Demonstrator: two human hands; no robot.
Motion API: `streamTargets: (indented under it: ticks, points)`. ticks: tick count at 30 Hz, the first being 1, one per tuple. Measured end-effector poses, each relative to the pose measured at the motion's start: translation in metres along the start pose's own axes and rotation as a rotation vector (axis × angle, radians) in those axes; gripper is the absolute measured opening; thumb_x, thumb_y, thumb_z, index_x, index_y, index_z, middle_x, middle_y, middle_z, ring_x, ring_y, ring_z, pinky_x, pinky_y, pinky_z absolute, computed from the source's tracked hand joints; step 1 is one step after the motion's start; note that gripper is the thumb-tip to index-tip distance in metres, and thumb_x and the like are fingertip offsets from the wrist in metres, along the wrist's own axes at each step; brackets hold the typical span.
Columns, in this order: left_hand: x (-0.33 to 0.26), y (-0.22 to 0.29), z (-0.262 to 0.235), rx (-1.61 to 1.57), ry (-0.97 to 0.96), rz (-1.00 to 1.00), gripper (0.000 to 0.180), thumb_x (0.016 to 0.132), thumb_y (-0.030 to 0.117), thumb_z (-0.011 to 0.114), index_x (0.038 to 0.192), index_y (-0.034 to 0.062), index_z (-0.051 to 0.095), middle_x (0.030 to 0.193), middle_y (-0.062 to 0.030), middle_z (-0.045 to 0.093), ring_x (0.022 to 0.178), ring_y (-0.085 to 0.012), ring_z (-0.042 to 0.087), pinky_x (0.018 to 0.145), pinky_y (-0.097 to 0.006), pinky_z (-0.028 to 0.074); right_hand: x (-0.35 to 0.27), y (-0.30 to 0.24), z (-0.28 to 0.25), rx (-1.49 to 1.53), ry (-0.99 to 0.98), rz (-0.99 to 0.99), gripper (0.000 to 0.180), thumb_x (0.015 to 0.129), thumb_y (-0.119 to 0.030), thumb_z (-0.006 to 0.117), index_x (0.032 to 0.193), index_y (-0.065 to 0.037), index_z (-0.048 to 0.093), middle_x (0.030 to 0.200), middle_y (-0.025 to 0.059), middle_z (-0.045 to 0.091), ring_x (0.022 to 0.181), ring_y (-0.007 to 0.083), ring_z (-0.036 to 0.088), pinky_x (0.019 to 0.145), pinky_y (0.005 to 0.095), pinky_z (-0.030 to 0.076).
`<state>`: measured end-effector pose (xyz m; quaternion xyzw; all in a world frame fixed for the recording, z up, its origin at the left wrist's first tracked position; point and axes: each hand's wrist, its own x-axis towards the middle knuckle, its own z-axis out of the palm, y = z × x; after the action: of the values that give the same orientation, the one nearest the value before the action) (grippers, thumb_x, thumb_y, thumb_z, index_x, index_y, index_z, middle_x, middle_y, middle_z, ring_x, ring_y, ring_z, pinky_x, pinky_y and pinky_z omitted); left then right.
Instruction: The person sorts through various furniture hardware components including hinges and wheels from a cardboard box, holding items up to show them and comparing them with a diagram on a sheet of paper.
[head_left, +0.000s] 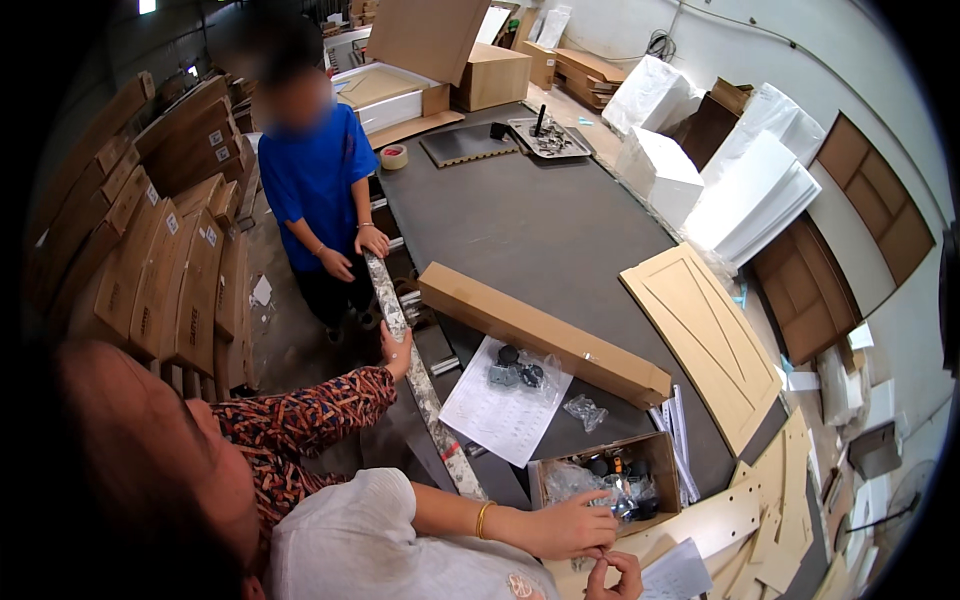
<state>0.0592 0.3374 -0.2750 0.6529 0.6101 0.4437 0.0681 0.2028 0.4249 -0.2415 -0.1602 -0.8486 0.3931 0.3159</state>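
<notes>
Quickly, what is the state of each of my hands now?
Left hand: fingers bent; whether it grips anything cannot be told.
Right hand: fingers curled near the left's; whether it holds anything cannot be told.

Brown box [657, 462], grey table [520, 225]
Blue shirt [315, 170], white paper [490, 415], gold bangle [483, 520]; sleeve [315, 412] patterned orange and black.

My R hand [615, 578]: cut off by lower edge; detail at fingertips [600, 566] too small to ID. Carton [666, 472] contents: part. hidden, incl. by plastic [568, 482]. Sheet [492, 418] print: illeg. Co-worker's head [292, 98]: blurred.
</notes>
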Motion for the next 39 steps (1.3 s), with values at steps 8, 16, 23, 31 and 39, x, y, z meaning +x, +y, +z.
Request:
streamTargets:
  ticks: [8, 16, 23, 31, 39]
  points:
    - [0.000, 0.010, 0.008, -0.050, 0.141, -0.021, 0.012, 0.084, 0.022, 0.053, 0.086, 0.0105, 0.051, 0.086, -0.0034, 0.049, 0.098, -0.0199, 0.049, 0.102, -0.050, 0.021, -0.003, 0.006, -0.007, 0.189, -0.034, 0.030, 0.010, 0.077, 0.008, 0.058, 0.085, 0.003, 0.056, 0.085, 0.0119, 0.059, 0.079, 0.0216, 0.055, 0.074, 0.0311, 0.046]
    - [-0.002, 0.018, 0.019, -0.127, 0.116, -0.047, 0.014, 0.086, 0.022, 0.051, 0.087, 0.0080, 0.050, 0.085, -0.0046, 0.048, 0.092, -0.0219, 0.049, 0.103, -0.047, 0.020, -0.010, 0.003, -0.006, 0.139, 0.050, -0.070, 0.006, 0.079, 0.007, 0.056, 0.084, 0.002, 0.055, 0.083, 0.0120, 0.057, 0.077, 0.0216, 0.053, 0.071, 0.0312, 0.045]
    - [-0.005, 0.032, -0.004, 0.067, 0.168, 0.015, 0.012, 0.079, 0.021, 0.059, 0.081, 0.0114, 0.052, 0.082, -0.0012, 0.048, 0.094, -0.0175, 0.050, 0.105, -0.051, 0.018, -0.021, -0.004, 0.003, 0.340, 0.145, -0.021, 0.010, 0.078, 0.010, 0.052, 0.083, 0.002, 0.052, 0.085, 0.0124, 0.056, 0.081, 0.0238, 0.053, 0.073, 0.0328, 0.045]
    - [-0.013, 0.028, -0.019, -0.005, 0.019, -0.043, 0.010, 0.081, 0.023, 0.058, 0.083, 0.0150, 0.052, 0.085, 0.0014, 0.049, 0.098, -0.0160, 0.049, 0.103, -0.055, 0.015, -0.040, 0.009, 0.000, 0.279, 0.429, -0.023, 0.012, 0.077, -0.009, 0.055, 0.072, -0.001, 0.049, 0.072, 0.0095, 0.052, 0.072, 0.0206, 0.049, 0.077, 0.0362, 0.042]
    - [-0.009, 0.020, -0.023, -0.056, -0.007, -0.065, 0.012, 0.080, 0.020, 0.061, 0.084, 0.0147, 0.052, 0.086, 0.0021, 0.051, 0.098, -0.0157, 0.049, 0.103, -0.054, 0.016, -0.045, 0.014, -0.010, 0.256, 0.488, 0.047, 0.010, 0.079, -0.006, 0.047, 0.070, -0.002, 0.045, 0.072, 0.0087, 0.048, 0.072, 0.0185, 0.045, 0.081, 0.0376, 0.040]
